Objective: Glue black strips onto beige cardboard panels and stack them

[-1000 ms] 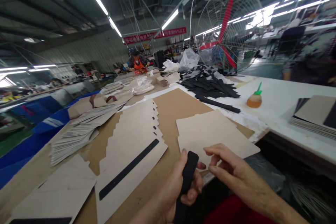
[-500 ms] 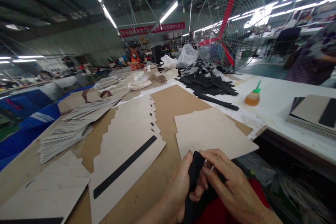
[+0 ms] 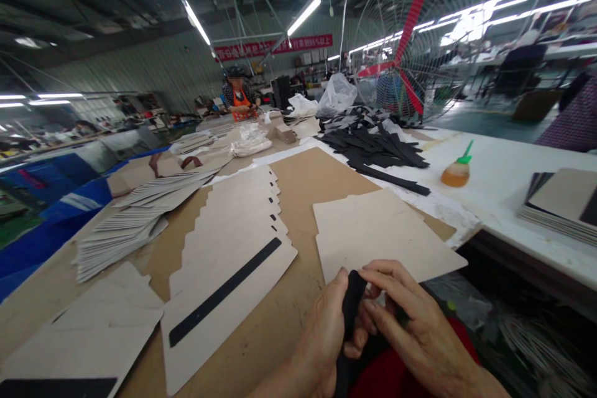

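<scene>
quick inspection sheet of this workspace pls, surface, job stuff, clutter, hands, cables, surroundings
surface: brown board, faintly marked
job's things: black strip, held; overlapping beige panels, nearest bearing a black band
clutter: heap of black strips, clear plastic bag, bottle of amber liquid
hands: left hand grips the strip; right hand has fingertips at its upper end
cables: apparent pale cords, lower right
surroundings: caged fan, person in orange apron

The person wears deep red clothing (image 3: 394, 376), with left hand (image 3: 324, 320), right hand (image 3: 413, 323) and forearms (image 3: 476, 382) bare.
</scene>
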`<act>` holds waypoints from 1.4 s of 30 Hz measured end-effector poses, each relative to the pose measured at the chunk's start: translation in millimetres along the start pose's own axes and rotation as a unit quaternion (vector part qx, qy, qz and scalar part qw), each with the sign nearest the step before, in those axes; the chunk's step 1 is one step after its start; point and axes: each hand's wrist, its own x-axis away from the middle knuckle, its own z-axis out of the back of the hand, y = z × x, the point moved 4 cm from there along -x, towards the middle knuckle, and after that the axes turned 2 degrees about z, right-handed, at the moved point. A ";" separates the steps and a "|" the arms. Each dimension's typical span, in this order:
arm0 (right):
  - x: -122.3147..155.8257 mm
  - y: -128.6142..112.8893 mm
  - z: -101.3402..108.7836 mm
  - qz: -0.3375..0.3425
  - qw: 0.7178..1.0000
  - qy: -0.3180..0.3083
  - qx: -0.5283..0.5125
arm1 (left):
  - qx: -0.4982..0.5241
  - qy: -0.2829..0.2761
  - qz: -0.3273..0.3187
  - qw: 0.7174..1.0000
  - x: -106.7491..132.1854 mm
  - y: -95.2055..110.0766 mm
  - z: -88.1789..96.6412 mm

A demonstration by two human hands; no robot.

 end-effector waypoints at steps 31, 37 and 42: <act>2.1 14.1 33.4 0.031 0.995 0.052 -0.075 | -0.054 -0.077 0.035 0.995 13.0 15.4 28.0; 27.4 40.2 16.6 -0.266 0.904 -0.069 -0.328 | -0.237 -0.066 -0.008 0.969 19.2 21.9 36.9; 25.5 44.9 19.2 -0.315 0.886 -0.105 -0.324 | -0.358 -0.045 0.008 0.932 11.2 20.1 25.5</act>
